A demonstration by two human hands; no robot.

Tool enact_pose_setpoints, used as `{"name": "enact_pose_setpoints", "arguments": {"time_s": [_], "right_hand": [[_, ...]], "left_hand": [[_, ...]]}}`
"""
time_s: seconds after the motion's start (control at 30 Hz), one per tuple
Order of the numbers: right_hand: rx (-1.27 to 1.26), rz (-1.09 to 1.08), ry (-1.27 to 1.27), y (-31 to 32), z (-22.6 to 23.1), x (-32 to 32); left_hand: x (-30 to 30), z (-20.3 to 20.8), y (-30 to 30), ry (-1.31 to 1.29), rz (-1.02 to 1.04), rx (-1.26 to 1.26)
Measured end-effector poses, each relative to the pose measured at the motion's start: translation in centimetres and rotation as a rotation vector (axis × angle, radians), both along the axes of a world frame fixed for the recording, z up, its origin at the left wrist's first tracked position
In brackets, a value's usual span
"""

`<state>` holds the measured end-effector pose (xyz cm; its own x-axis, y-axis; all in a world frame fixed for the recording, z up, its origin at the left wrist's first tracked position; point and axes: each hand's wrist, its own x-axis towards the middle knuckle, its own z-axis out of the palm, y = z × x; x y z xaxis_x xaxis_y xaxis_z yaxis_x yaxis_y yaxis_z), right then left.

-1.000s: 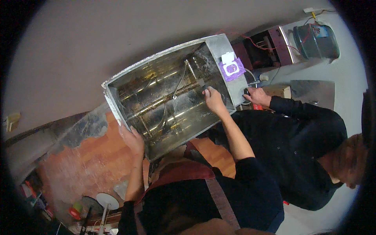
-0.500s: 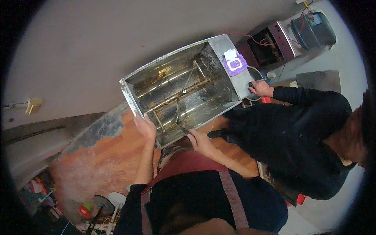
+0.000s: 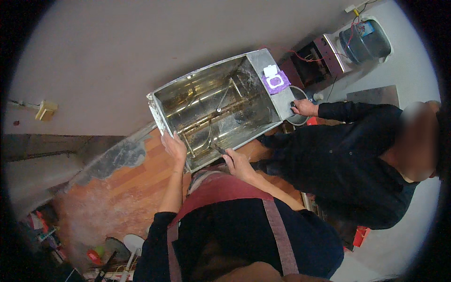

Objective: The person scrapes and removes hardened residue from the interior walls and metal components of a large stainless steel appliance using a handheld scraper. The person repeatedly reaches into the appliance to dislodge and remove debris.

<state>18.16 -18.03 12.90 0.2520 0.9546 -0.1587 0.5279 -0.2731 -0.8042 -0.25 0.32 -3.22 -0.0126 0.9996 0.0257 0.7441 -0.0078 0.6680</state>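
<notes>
The right hand [image 3: 239, 165] grips a slim, dark-handled tool [image 3: 220, 150] inside a rectangular silver metal tub [image 3: 261, 107] (brown-stained within), the left hand [image 3: 175, 147] resting open against its left end.

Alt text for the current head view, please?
Right hand holds a narrow tool at the near rim of a metal trough with a shaft inside; left hand touches its left end. A co-worker's hand is at its right end, near a purple packet.
</notes>
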Motion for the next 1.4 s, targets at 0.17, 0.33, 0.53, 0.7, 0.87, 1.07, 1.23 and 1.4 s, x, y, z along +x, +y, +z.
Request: {"name": "enact_pose_setpoints", "arguments": {"time_s": [0.17,0.33,0.53,0.7,0.87,1.07,1.23,1.4], "right_hand": [[0.084,0.030,-0.033,0.3,0.6,-0.1],[0.067,0.055,-0.082,0.0,0.1,-0.2],[0.053,0.054,-0.084,0.4,1.2,-0.6],[0.016,0.096,-0.104,0.6,1.4,-0.8],[0.037,0.107,-0.120,0.6,1.7,-1.3],[-0.045,0.106,-0.142,-0.2,1.1,-1.1],[-0.090,0.033,-0.187,0.3,-0.4,0.4],[-0.166,0.095,-0.259,5.5,-4.1,7.5]], "left_hand": [[0.5,1.2,0.1,-0.041,0.013,-0.124],[0.8,1.4,0.0,-0.017,0.060,-0.139],[0.6,1.2,0.0,-0.024,0.063,-0.134],[0.6,1.1,0.0,-0.018,0.057,-0.144],[0.6,0.9,0.0,-0.009,0.057,-0.124],[1.1,1.5,-0.4,-0.039,0.045,-0.121],[0.8,0.9,0.0,0.010,0.040,-0.049],[0.6,1.8,-0.2,0.017,0.061,-0.042]]}}
